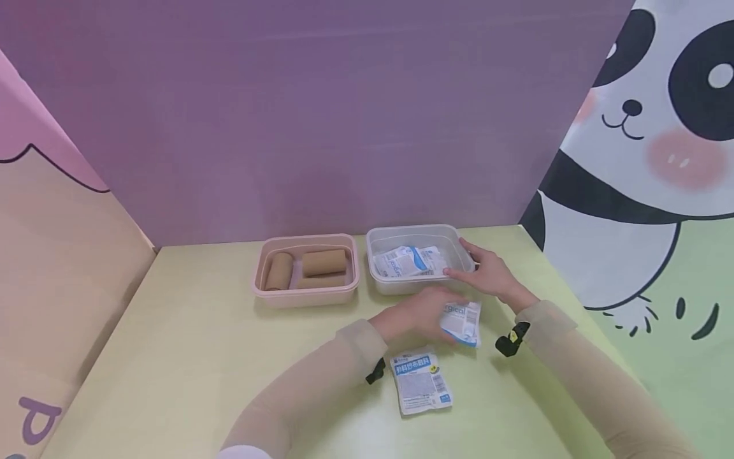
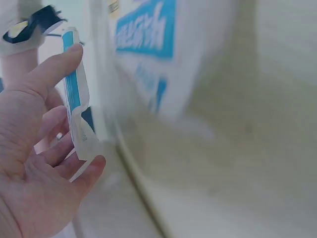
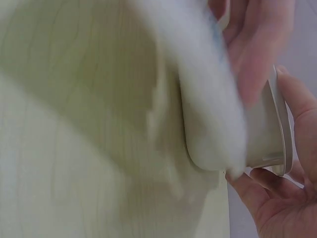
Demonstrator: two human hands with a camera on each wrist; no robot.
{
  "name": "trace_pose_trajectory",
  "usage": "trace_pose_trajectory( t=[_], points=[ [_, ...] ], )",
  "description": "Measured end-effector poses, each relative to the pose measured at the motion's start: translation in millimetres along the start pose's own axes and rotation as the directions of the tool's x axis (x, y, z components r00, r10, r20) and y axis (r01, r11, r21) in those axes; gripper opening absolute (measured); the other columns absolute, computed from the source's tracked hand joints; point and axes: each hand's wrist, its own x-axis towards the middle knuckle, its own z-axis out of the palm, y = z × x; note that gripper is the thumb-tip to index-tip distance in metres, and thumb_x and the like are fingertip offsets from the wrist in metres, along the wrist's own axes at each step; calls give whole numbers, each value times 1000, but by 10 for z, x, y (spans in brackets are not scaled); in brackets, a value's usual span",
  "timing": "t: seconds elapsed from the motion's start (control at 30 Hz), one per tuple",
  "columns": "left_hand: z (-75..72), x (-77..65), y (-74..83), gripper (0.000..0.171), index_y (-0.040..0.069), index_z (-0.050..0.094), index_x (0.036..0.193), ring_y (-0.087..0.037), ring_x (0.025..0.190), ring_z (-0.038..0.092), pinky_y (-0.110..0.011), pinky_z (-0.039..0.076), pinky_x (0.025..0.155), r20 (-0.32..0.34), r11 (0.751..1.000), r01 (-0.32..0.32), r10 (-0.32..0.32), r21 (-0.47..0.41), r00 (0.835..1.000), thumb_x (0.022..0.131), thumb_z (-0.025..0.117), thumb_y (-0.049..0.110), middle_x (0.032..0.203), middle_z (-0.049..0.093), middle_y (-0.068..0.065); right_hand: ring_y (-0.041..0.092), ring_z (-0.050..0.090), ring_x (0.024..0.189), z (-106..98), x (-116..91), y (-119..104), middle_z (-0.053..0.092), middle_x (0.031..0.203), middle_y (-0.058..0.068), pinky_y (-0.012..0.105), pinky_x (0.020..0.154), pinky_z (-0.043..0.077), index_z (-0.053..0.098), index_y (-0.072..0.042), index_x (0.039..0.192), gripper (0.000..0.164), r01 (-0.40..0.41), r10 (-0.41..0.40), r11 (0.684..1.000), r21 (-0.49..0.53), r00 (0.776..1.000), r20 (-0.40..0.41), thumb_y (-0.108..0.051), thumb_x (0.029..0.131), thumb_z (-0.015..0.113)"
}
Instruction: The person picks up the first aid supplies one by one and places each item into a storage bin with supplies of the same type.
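Note:
My left hand (image 1: 427, 312) holds a white-and-blue surgical gauze packet (image 1: 462, 322) above the table, in front of the white plastic box (image 1: 395, 285). In the left wrist view, the thumb and fingers pinch the packet (image 2: 77, 99) edge-on. My right hand (image 1: 487, 273) grips the box's right end, with thumb and fingers spread about the rim, as the right wrist view also shows at the box wall (image 3: 265, 129). Inside the box lie gauze packets (image 1: 410, 261). Another gauze packet (image 1: 422, 382) lies flat on the table, nearer to me.
Left of the white box stands a pink plastic box (image 1: 304, 298) with brown rolls (image 1: 323, 262) in it. A purple panel (image 1: 321, 127) rises behind the pale yellow table (image 1: 201, 357). Walls with cartoon prints flank both sides, a panda (image 1: 631, 159) on the right.

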Motion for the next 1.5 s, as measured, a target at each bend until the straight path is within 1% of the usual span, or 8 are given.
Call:
trace_pose_trajectory(
  t=[0.13, 0.3, 0.47, 0.57, 0.7, 0.77, 1.0, 1.5],
  points=[
    [-132, -66, -15, 86, 20, 55, 156, -15, 150, 50, -25, 36, 126, -2, 998, -51, 51, 31, 999, 83, 92, 43, 159, 57, 6, 49, 47, 148, -60, -53, 16, 42, 164, 32, 61, 113, 50, 21, -4, 169, 103, -22, 22, 1000, -16, 1000, -16, -48, 96, 78],
    [-276, -164, -12, 88, 15, 55, 155, -18, 151, 50, -25, 35, 127, -37, 997, -81, 81, 5, 996, 81, 95, 38, 159, 58, 2, 50, 47, 149, -109, -82, 74, 41, 163, 33, 61, 112, 50, 21, -4, 169, 103, -31, 30, 999, -32, 999, -24, -49, 96, 78],
    [-435, -239, -118, 89, 16, 54, 157, -20, 152, 49, -29, 34, 128, -81, 991, -134, 134, 6, 988, 82, 93, 41, 160, 57, 3, 50, 47, 148, -128, -73, 79, 40, 164, 33, 59, 109, 52, 20, -4, 169, 105, -43, 43, 998, -42, 999, -19, -52, 95, 78],
    [-549, -299, -198, 89, 17, 54, 157, -20, 148, 53, -30, 38, 126, -115, 989, -145, 143, -9, 983, 81, 93, 41, 158, 59, 1, 49, 54, 141, -127, -66, 92, 42, 162, 33, 51, 101, 55, 21, -5, 169, 102, -39, 39, 998, -44, 999, -16, -48, 96, 77],
    [-673, -353, -276, 88, 19, 56, 156, -20, 137, 59, -33, 45, 119, -166, 992, -121, 114, -35, 980, 80, 94, 40, 153, 63, -2, 44, 65, 125, -135, -67, 106, 49, 157, 34, 36, 89, 56, 25, -3, 168, 95, -23, 22, 999, -47, 999, -26, -38, 98, 78],
    [-712, -347, -301, 88, 18, 56, 156, -19, 134, 60, -33, 46, 117, -187, 993, -112, 101, -47, 977, 80, 94, 40, 151, 64, -2, 43, 67, 121, -145, -69, 104, 51, 155, 35, 35, 87, 55, 26, -1, 167, 94, -15, 13, 999, -50, 999, -36, -36, 97, 78],
    [-747, -270, -369, 89, 17, 55, 156, -22, 136, 61, -35, 48, 116, -231, 996, -47, 29, -73, 972, 79, 94, 39, 153, 63, -5, 47, 60, 136, -125, -50, 99, 47, 158, 33, 53, 103, 54, 23, -4, 169, 101, -32, 31, 999, -39, 999, -23, -47, 96, 78],
    [-756, 66, -582, 87, 10, 52, 157, -24, 145, 57, -33, 43, 123, -311, 989, 137, -149, -61, 939, 86, 89, 44, 157, 60, -6, 52, 45, 149, -114, -72, 51, 41, 162, 34, 64, 113, 48, 22, -4, 169, 103, -51, 50, 998, -30, 999, -19, -51, 96, 77]
  ],
)
